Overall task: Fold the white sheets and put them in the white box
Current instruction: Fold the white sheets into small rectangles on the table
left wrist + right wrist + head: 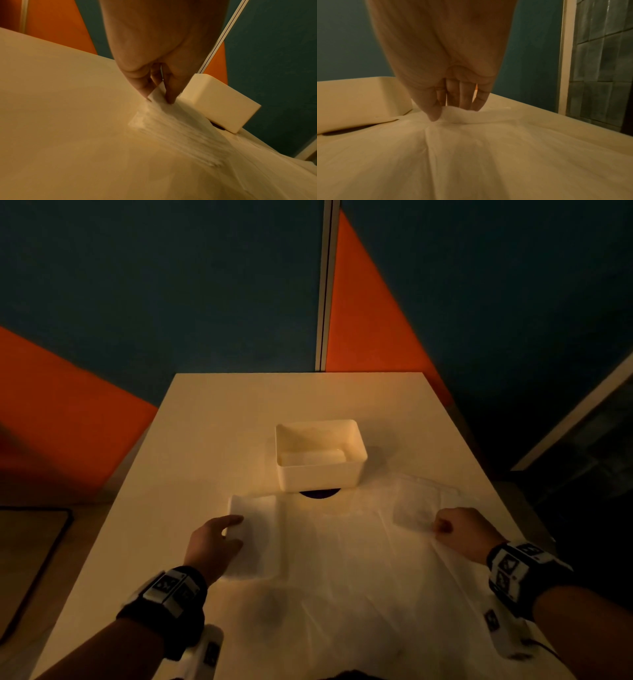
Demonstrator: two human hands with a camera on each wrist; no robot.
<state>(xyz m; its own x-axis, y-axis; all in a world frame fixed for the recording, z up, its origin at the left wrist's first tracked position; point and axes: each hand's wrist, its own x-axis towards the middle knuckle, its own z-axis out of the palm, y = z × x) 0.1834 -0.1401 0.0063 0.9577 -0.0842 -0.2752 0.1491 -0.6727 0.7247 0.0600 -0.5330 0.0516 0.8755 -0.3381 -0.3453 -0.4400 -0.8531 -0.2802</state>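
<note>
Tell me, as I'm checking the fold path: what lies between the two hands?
Only the thin white sheet, spread flat on the table between left hand and right hand; the head view shows it.

Head camera looks down; wrist cameras sit close, sharing the white box (221, 104).

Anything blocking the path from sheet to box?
Nothing visible. The box sits open just beyond the sheet, which both hands pinch. One folded sheet seems to lie inside already.
</note>
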